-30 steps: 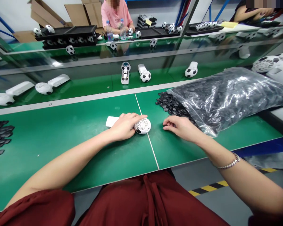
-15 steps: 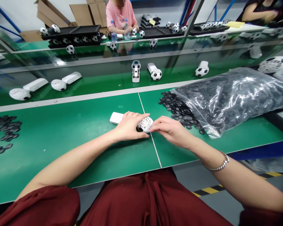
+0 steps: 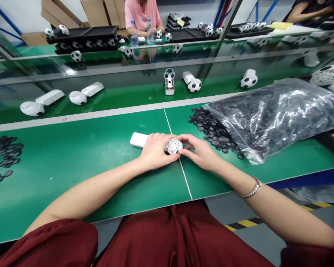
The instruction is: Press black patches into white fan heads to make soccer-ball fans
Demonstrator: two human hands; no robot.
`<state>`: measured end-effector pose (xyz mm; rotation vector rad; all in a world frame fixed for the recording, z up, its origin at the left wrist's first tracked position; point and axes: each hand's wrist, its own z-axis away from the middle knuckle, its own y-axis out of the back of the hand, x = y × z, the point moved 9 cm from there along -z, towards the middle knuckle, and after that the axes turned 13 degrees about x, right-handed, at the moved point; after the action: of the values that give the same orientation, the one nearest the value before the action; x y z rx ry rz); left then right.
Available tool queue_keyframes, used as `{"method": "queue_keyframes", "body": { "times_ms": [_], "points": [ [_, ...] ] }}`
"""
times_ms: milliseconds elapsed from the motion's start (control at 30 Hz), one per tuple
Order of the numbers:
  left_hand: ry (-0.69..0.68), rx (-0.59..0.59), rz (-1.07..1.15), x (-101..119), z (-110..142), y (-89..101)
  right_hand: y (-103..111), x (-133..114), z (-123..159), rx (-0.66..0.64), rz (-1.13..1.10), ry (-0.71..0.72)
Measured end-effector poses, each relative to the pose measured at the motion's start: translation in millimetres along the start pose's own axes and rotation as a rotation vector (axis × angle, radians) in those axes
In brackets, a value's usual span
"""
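A white plastic housing with a football-shaped head and a flat rectangular handle lies on the green table in front of me. The head has an open web pattern, with a black patch at its lower left edge. My left hand is wrapped over the neck of the housing, thumb on the near side. At the head's right edge, my right hand holds it between thumb and fingers. Whether a small black piece is under those fingertips is hidden. Loose black pieces lie beyond my right hand.
A clear plastic bag full of black pieces lies at right. More black pieces are at far left. Past a pale rail, a green belt carries several football-headed housings. A person in pink sits opposite, behind bottles and black trays.
My right fingers have gone from a pinch at the head's edge to a wider grip around its right side. Housings on the near belt have moved right; those on the farther one, left.
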<state>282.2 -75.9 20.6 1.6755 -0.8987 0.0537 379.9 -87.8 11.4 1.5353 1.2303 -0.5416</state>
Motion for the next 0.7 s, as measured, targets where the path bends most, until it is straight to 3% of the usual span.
{"method": "queue_keyframes", "body": {
  "times_ms": [133,233,333,433,533,600,700],
  "points": [
    [-0.055,-0.041,0.065,2,-2,-1.2,11,9,-1,0.038,-0.016,-0.063],
    [-0.122,-0.110,0.100,6,3,-4.2,47,21,-3,0.153,0.163,-0.088],
    [-0.075,-0.068,0.021,2,6,-1.6,77,27,1,0.209,0.435,-0.048],
    [-0.031,-0.083,-0.010,-1,5,-2.6,67,27,9,0.063,0.604,0.070],
    [-0.046,-0.222,0.048,1,6,-9.8,46,25,19,-0.062,0.764,0.212],
    [-0.048,-0.262,0.067,0,8,-10.2,38,26,24,-0.089,0.872,0.281],
    [-0.025,-0.208,0.086,-2,9,-3.9,40,28,25,-0.059,0.906,0.294]
  ]
}}
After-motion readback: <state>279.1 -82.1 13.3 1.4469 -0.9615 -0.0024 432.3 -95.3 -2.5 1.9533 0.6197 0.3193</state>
